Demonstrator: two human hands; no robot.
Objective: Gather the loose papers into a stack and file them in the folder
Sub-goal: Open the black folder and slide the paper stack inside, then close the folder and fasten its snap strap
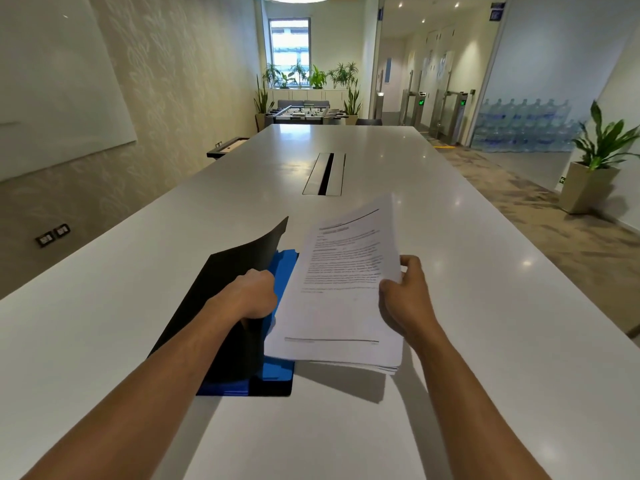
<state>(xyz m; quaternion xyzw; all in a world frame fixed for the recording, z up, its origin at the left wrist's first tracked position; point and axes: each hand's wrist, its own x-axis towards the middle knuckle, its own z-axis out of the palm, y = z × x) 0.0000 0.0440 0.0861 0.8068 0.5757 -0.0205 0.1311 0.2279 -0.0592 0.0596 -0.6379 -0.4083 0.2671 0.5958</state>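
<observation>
A long white desk [450, 271]. At about 7 o'clock, the left hand [254, 294] grips the black cover of a folder [221, 296], lifting it off the blue inside. Toward 5 o'clock, the right hand [405, 299] holds a stack of papers [343, 289], fingers curled around its right edge, the stack raised and overlapping the folder's right side.

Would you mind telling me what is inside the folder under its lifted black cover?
Inside the folder, blue sheets or dividers show. The left hand holds up the black cover, and the paper stack in the right hand covers the rest.
</observation>
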